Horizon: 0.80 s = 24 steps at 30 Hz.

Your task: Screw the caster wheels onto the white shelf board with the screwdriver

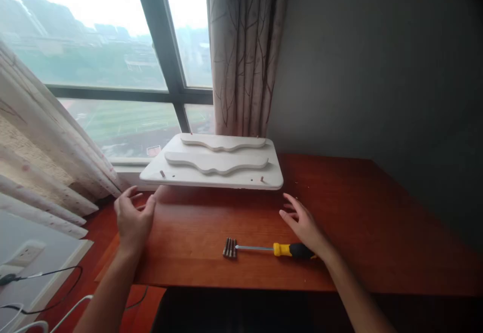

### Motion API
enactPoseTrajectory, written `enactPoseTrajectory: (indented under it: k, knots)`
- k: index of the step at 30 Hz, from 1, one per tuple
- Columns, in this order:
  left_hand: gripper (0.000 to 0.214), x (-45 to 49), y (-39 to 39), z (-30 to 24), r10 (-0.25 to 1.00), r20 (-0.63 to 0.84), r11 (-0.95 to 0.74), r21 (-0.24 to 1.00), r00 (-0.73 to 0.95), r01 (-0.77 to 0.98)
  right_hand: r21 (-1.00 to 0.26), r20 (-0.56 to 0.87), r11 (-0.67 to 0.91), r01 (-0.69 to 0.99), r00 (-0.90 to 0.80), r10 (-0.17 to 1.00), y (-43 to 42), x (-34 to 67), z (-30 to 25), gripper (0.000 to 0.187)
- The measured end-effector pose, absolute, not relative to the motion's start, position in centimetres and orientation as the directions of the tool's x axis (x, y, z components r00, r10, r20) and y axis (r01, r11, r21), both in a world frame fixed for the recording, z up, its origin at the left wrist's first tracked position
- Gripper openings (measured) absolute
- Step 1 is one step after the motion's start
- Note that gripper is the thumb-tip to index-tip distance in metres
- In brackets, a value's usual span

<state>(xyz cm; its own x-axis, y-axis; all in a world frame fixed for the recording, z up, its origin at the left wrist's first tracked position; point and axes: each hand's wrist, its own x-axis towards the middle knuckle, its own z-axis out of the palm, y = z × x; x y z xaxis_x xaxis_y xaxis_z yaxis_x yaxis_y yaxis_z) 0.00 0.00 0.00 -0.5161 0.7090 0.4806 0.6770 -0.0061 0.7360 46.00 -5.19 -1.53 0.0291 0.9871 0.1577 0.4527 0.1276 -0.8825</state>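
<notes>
A white board point(222, 179) with rounded corners lies flat on the table, small wooden dowels standing up near its corners. Two white wavy-edged boards rest on it, a rear one point(222, 143) and a front one point(217, 162). My left hand point(134, 217) is off the board's front left corner, fingers curved and apart, holding nothing. To the right, my right hand point(302, 222) hovers near the front right corner, also open and without anything in it. Below it lies a yellow and black screwdriver point(283, 249), its tip at a small row of several screws point(230, 248).
The reddish-brown wooden table point(188, 267) ends at its front edge close to me. Behind the board are a window and a patterned curtain point(245, 46). A grey wall rises at the right. On the lower left, a wall socket point(28, 253) has cables hanging near it.
</notes>
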Motion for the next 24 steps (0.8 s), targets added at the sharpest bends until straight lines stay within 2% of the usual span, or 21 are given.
enactPoseTrajectory:
  k: [2, 5, 7, 10, 14, 24]
  knots:
    - [0.043, 3.0, -2.8, -0.2, 0.79, 0.492, -0.145, 0.73, -0.367, 0.668, -0.854, 0.119, 0.155, 0.497, -0.104, 0.987, -7.8, 46.3, -0.4, 0.052]
    - [0.023, 7.6, -6.4, -0.4, 0.91, 0.415, -0.343, 0.711, 0.027, 0.614, -0.785, 0.083, 0.205, 0.584, -0.23, 0.97, -10.8, 46.6, 1.0, 0.042]
    - [0.016, 10.1, -8.2, -0.3, 0.893, 0.393, -0.438, 0.646, 0.22, 0.625, -0.734, 0.094, 0.249, 0.632, -0.268, 0.959, -12.0, 46.6, 1.1, 0.037]
    - [0.018, 12.9, -10.0, 0.0, 0.845, 0.377, -0.534, 0.564, 0.379, 0.63, -0.686, 0.135, 0.296, 0.664, -0.283, 0.949, -12.8, 46.6, 0.2, 0.033]
    - [0.028, 14.8, -10.4, 0.0, 0.831, 0.338, -0.557, 0.476, 0.442, 0.681, -0.693, 0.184, 0.325, 0.643, -0.278, 0.943, -12.8, 46.8, -1.0, 0.028]
    - [0.021, 14.8, -9.8, -0.4, 0.816, 0.299, -0.578, 0.411, 0.495, 0.705, -0.715, 0.214, 0.371, 0.592, -0.32, 0.923, -12.2, 46.3, -0.2, 0.027]
